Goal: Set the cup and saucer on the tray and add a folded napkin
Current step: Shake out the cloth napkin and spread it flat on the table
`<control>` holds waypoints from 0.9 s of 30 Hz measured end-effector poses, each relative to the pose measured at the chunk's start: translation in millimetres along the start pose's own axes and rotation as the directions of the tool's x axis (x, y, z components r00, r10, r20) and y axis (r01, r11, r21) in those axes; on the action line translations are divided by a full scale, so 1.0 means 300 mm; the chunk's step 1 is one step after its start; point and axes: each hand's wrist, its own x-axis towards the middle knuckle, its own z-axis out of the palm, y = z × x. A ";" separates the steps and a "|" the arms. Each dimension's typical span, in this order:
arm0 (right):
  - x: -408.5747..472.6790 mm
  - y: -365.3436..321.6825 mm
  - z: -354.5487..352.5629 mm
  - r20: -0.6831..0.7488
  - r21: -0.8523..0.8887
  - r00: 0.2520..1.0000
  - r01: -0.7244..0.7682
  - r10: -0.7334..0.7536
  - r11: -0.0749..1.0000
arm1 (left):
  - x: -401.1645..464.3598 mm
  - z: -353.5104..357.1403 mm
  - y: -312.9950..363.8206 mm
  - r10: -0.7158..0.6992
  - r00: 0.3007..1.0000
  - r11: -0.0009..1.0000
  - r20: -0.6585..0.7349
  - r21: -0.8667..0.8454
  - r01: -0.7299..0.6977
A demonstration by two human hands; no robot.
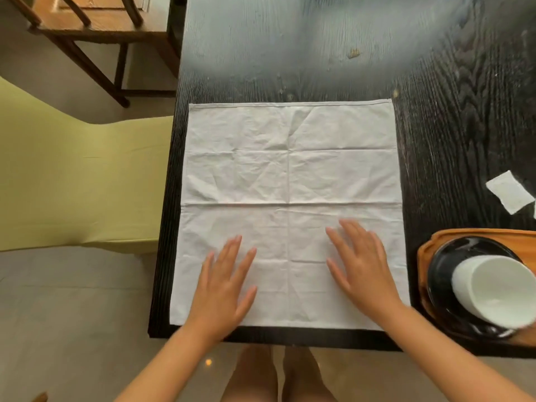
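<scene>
Napkin (291,181) spread flat at desk (452,117) near edge; left hand (223,288), right hand (359,262) flat, fingers apart, gripping nothing; cup (493,288), saucer (443,271) on tray (423,250), near right corner; fold along pressed crease, match corners.

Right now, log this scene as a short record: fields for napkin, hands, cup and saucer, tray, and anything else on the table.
napkin: white cloth napkin, spread open and flat on the black wooden table, creased, not yet folded
hands: left hand and right hand flat on its near half, fingers spread
cup and saucer: white ceramic cup on black saucer
tray: orange wooden tray, right of napkin, holding saucer
other: small white paper piece
</scene>
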 end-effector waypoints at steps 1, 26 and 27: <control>-0.077 -0.004 0.010 0.029 -0.015 0.999 0.017 -0.017 1.000 | -0.074 0.028 0.013 0.019 0.999 1.000 0.041 0.023 -0.020; -0.382 0.052 0.010 0.119 -0.067 0.947 0.308 -0.299 0.949 | -0.273 -0.030 -0.054 0.115 0.993 0.984 0.005 -0.139 -0.113; -0.368 0.049 -0.016 0.135 -0.005 0.947 0.295 -0.292 0.955 | -0.259 -0.048 -0.059 0.049 0.998 0.981 0.039 -0.191 -0.040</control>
